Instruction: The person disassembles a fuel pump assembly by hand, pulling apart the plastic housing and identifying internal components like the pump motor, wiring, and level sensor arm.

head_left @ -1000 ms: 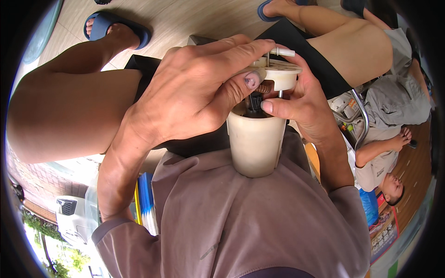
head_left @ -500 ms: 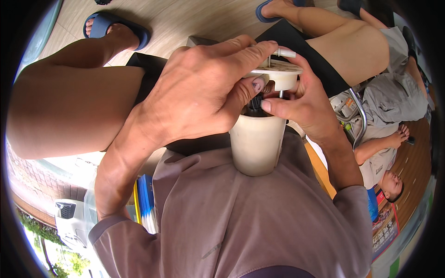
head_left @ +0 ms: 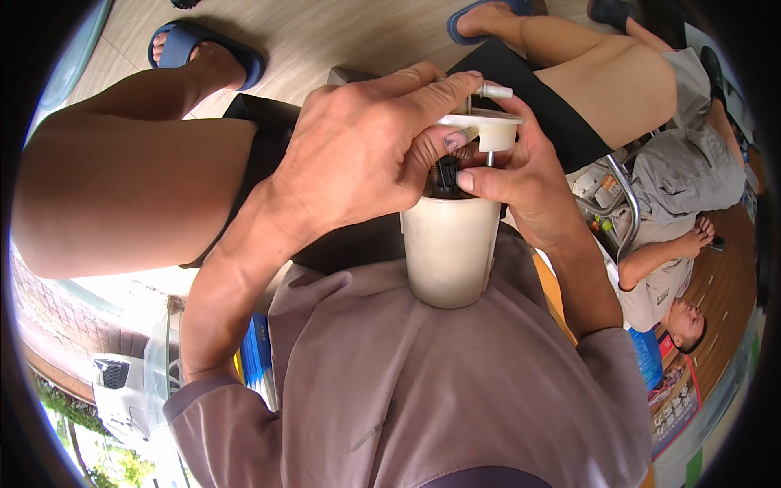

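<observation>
A cream-coloured fuel pump module stands upright against my lap and shirt. Its lower part is a plastic cup point(head_left: 451, 252); above it, apart from the rim, sits a round flange point(head_left: 498, 124) with a short white nozzle point(head_left: 496, 92). One metal rod point(head_left: 490, 159) joins the two, and a black part point(head_left: 447, 177) shows in the cup's mouth. My left hand point(head_left: 350, 154) closes on the flange from the left, its thumb below the edge. My right hand point(head_left: 537, 183) wraps the far right side, its thumb pressed to the black part. Several fingertips are hidden behind the flange.
My bare thighs lie left and right of the module, with sandals point(head_left: 183, 47) on the tiled floor. At right, another person point(head_left: 663, 268) sits near a metal chair frame point(head_left: 626, 207). Blue folders point(head_left: 259, 350) are by my left elbow. A white car point(head_left: 122, 390) stands outside.
Both hands keep their hold. The flange has shifted slightly left, and more of the black part shows beside my right thumb. My left forearm has moved a little to the right.
</observation>
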